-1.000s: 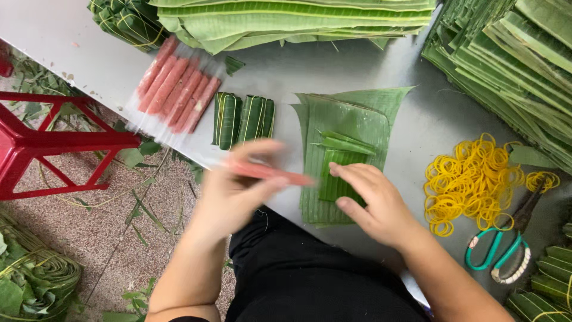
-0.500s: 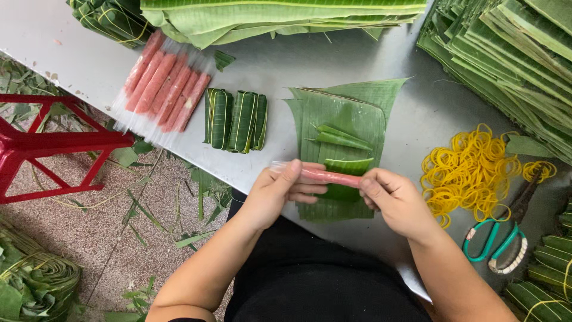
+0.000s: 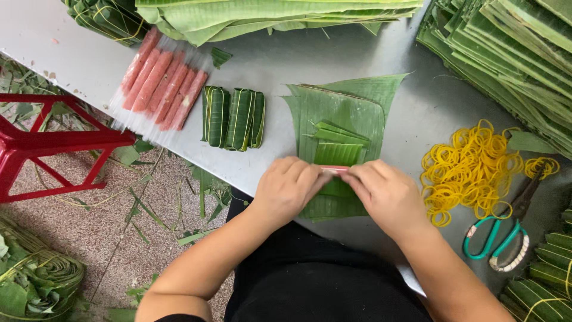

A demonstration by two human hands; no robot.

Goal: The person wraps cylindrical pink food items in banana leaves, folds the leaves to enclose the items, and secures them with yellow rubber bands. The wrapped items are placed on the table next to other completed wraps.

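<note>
Both hands, left and right, clasp a pink sausage (mostly hidden) over banana leaves.

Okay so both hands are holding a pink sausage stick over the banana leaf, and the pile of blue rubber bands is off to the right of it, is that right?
Not quite: the rubber bands are yellow, not blue, as the head view shows. The rest holds: the left hand and right hand hold a pink sausage stick over the banana leaf, with the bands to its right.
</note>
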